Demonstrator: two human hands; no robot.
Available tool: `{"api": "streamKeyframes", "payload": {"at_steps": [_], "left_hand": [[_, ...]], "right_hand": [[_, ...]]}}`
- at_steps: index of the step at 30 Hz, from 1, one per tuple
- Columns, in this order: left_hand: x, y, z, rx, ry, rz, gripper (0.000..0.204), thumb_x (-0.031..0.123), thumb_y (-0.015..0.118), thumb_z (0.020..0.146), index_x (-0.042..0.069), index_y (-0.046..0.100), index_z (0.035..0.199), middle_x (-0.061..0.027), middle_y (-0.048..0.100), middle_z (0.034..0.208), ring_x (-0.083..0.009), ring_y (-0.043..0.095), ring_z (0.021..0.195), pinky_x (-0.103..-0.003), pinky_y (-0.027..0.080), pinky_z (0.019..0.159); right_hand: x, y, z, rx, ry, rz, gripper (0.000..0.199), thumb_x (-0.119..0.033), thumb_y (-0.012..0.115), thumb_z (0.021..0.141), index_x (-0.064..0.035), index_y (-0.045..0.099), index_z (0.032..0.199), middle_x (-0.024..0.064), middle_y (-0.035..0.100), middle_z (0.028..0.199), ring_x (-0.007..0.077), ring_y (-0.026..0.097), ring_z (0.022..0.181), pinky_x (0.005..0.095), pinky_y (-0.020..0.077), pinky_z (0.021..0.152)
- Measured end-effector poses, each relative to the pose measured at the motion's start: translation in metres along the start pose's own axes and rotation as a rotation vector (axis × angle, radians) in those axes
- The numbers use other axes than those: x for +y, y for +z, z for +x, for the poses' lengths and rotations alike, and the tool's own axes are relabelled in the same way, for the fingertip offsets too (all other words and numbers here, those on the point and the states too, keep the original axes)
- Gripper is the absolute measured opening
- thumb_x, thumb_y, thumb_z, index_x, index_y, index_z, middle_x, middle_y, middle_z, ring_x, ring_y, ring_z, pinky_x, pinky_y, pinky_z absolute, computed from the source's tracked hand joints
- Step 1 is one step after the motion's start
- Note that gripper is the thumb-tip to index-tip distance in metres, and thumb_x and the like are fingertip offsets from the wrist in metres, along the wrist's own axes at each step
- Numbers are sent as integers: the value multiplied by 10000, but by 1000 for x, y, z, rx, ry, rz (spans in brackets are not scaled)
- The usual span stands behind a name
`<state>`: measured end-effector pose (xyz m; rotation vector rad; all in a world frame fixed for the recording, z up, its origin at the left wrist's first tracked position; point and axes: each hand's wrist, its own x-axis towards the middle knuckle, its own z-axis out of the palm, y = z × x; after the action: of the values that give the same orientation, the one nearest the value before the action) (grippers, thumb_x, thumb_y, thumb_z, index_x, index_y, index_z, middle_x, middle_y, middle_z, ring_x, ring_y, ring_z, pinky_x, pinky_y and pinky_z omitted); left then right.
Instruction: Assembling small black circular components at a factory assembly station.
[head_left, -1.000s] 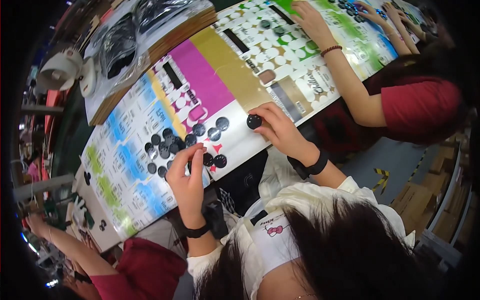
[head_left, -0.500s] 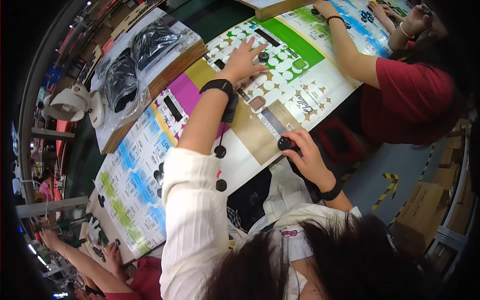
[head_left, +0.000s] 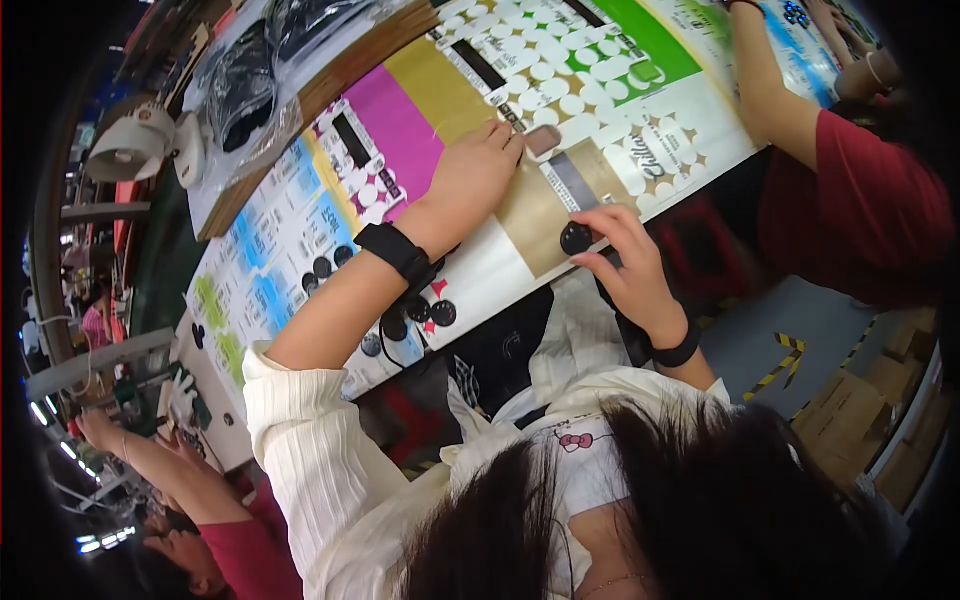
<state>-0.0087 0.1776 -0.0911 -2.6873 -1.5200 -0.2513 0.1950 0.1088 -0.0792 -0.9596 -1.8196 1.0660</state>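
My left hand (head_left: pixel 478 172) lies flat on a tan printed sheet (head_left: pixel 535 205), its fingertips at a small brownish piece near the sheet's far edge. My right hand (head_left: pixel 622 262) pinches a black round disc (head_left: pixel 576 238) at the near edge of the same sheet. More black discs (head_left: pixel 418 312) lie in a cluster under my left forearm, on the white part of the table. Both wrists wear black bands.
Coloured printed sheets with punched round holes (head_left: pixel 560 90) cover the long table. A person in a red shirt (head_left: pixel 860 190) works at the right, another in red (head_left: pixel 215 520) at the lower left. Bagged black items (head_left: pixel 240 85) sit on cardboard at the far side. Cardboard boxes (head_left: pixel 870 420) stand on the floor.
My left hand has drawn back from the far green-and-white sheet onto the tan sheet. My right hand with the disc has moved slightly onto the tan sheet's near edge.
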Motion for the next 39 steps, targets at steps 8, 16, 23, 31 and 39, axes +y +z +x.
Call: {"api": "streamKeyframes", "payload": {"at_steps": [8, 16, 23, 31, 39], "left_hand": [[10, -29, -17, -67, -269, -198, 100, 80, 513, 690, -5, 549, 728, -145, 569, 844, -268, 548, 747, -358, 443, 621], [55, -96, -67, 366, -703, -1579, 220, 3, 473, 777, -52, 497, 989, -112, 556, 867, -138, 566, 762, -245, 487, 641], [89, -111, -109, 659, -697, -1823, 335, 127, 478, 805, -53, 420, 1081, -136, 529, 953, -215, 545, 862, -310, 480, 727], [85, -104, -134, 628, -419, -1931, 540, 238, 555, 764, -1, 318, 1187, -142, 469, 1076, -239, 497, 969, -339, 448, 793], [91, -108, -138, 610, -679, -1902, 615, 266, 609, 718, 8, 317, 1194, -133, 470, 1082, -219, 501, 968, -306, 441, 805]], "right_hand": [[-30, -1, 34, 21, -238, -88, 346, -28, 644, 605, -12, 550, 938, 86, 509, 841, 173, 504, 726, 246, 413, 646], [-52, 12, 48, -43, -508, -176, 377, -65, 673, 565, -22, 572, 926, 76, 518, 828, 179, 501, 719, 245, 413, 627], [-66, 35, 51, -84, -726, -114, 413, -89, 681, 534, -29, 584, 931, 69, 507, 811, 180, 495, 725, 240, 408, 615], [-100, 33, 45, -287, -762, -112, 455, -151, 681, 522, 2, 580, 938, 61, 455, 833, 158, 476, 722, 237, 402, 611], [-99, 35, 47, -300, -966, -176, 468, -135, 687, 521, 37, 568, 940, 79, 448, 844, 159, 471, 733, 234, 398, 619]]}}
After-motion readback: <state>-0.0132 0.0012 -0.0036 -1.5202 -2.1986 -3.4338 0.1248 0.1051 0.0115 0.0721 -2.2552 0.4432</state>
